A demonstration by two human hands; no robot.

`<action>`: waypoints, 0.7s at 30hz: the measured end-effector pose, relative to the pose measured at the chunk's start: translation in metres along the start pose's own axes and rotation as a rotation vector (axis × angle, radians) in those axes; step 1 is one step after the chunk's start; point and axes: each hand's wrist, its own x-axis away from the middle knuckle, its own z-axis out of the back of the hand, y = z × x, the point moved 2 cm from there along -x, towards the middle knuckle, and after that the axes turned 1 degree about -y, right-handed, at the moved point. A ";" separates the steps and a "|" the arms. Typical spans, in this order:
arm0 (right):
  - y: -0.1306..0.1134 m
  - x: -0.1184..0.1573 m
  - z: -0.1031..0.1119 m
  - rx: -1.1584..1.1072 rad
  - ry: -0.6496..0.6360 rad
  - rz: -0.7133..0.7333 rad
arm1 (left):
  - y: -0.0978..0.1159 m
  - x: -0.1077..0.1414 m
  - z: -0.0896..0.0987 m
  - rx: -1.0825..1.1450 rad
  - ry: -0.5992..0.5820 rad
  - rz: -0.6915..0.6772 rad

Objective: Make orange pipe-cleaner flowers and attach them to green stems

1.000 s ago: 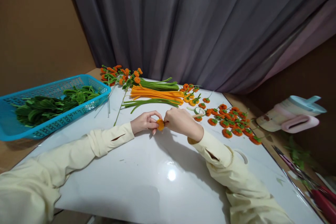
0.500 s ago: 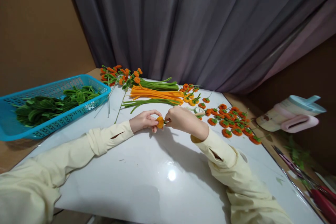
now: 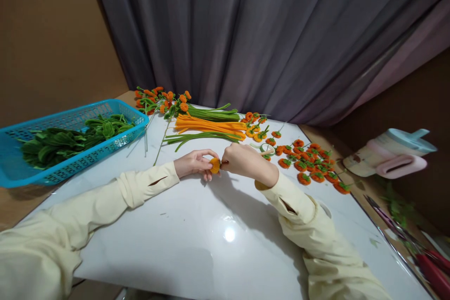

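Note:
My left hand (image 3: 197, 163) holds a small round orange pipe-cleaner fruit (image 3: 214, 165) between thumb and fingers, above the white table. Close against its right side, my right hand (image 3: 242, 160) is closed in a pinch at the fruit's stem end. Its fingertips and most of the stem are hidden behind the hand. Just beyond both hands lie a bundle of orange pipe cleaners (image 3: 211, 124) and green pipe cleaners (image 3: 200, 136). A roll of pale green tape (image 3: 267, 149) rests behind my right wrist.
Many finished orange fruits (image 3: 312, 161) with green tops lie to the right. A blue basket (image 3: 75, 164) of green leaves stands at left, with orange fruits on stems (image 3: 151, 96) at the back. A tumbler (image 3: 386, 152) and pliers (image 3: 432, 267) are on the right side.
The orange fruit has turned in my left hand, showing more of its round face, and the stem is less visible. Both hands stay nearly in place.

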 end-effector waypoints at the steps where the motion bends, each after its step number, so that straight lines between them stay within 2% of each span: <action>1: 0.001 0.000 0.000 -0.003 -0.011 0.003 | 0.000 0.000 0.000 -0.004 -0.001 0.002; 6: 0.001 -0.001 0.000 -0.017 -0.037 0.038 | 0.002 0.001 0.000 0.003 0.010 0.007; 11: -0.001 -0.001 0.000 0.010 0.004 0.013 | 0.001 0.000 0.000 -0.012 0.022 -0.006; 16: -0.003 0.000 -0.001 0.019 0.011 0.036 | -0.001 0.001 -0.001 -0.073 0.043 -0.016; 21: -0.005 -0.003 -0.007 0.039 -0.010 0.045 | -0.002 0.002 -0.001 -0.173 0.017 -0.024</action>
